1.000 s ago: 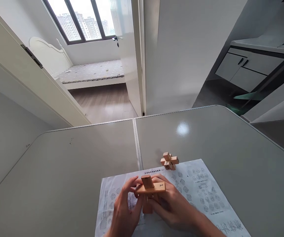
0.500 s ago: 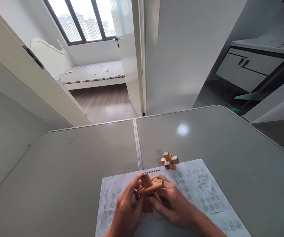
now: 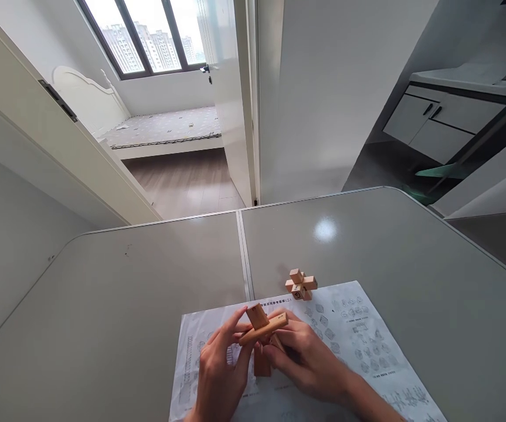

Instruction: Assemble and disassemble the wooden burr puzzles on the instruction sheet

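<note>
Between my hands is a partly joined wooden burr puzzle, made of brown bars that cross each other. Dark marks show on the ends of two bars. My left hand pinches it from the left, with a fingertip at the top of the upright bar and the thumb lower down. From the right, my right hand grips it, thumb in front and fingers behind; those fingers are partly hidden. Beyond my hands, a second, lighter wooden burr puzzle with crossed bars stands at the far edge of the printed sheet.
The sheet carries small line diagrams and lies on a grey table with a metal seam across it. Past the table are an open door, a bed and, at right, a white cabinet.
The held puzzle has shifted slightly left and tilted, so a mark on its upright bar now shows. My left hand has moved a little left and its fingers have loosened around the bars.
</note>
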{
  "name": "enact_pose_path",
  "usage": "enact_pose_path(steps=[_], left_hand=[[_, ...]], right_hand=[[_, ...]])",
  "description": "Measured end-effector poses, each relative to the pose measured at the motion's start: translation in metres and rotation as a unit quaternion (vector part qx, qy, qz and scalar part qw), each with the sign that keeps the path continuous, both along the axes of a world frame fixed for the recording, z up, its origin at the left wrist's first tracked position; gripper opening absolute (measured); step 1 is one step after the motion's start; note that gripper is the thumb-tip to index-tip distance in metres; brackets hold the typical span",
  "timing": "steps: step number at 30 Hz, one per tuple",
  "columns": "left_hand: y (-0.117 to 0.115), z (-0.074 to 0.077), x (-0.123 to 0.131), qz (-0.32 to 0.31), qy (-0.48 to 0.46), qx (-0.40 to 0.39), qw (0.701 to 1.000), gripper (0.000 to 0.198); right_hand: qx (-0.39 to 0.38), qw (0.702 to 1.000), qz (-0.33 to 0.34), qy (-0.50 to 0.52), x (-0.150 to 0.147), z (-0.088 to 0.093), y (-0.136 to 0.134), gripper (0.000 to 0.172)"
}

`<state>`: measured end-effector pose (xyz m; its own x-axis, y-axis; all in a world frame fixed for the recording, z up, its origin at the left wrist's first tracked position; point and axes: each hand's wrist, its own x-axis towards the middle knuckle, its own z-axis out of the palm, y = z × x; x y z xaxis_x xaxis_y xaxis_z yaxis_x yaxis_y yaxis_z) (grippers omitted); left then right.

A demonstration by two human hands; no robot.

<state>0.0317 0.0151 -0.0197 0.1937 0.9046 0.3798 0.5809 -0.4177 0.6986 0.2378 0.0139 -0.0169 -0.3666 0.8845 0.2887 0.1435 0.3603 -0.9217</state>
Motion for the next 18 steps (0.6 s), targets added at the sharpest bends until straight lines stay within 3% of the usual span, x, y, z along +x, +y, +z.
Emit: enact_pose_path(steps=[10, 18], left_hand=[[0.0017, 0.0000, -0.0001, 0.030, 0.037, 0.058, 0.997, 0.043], [0.0007, 0.0026, -0.0004, 0.035, 0.049, 0.056, 0.997, 0.045]], right_hand=[[0.026, 1.000, -0.010, -0.011, -0.0029, -0.0038, -0.0003, 0.043], [0.026, 1.000, -0.013, -0.003, -0.0026, -0.0002, 0.0019, 0.045]])
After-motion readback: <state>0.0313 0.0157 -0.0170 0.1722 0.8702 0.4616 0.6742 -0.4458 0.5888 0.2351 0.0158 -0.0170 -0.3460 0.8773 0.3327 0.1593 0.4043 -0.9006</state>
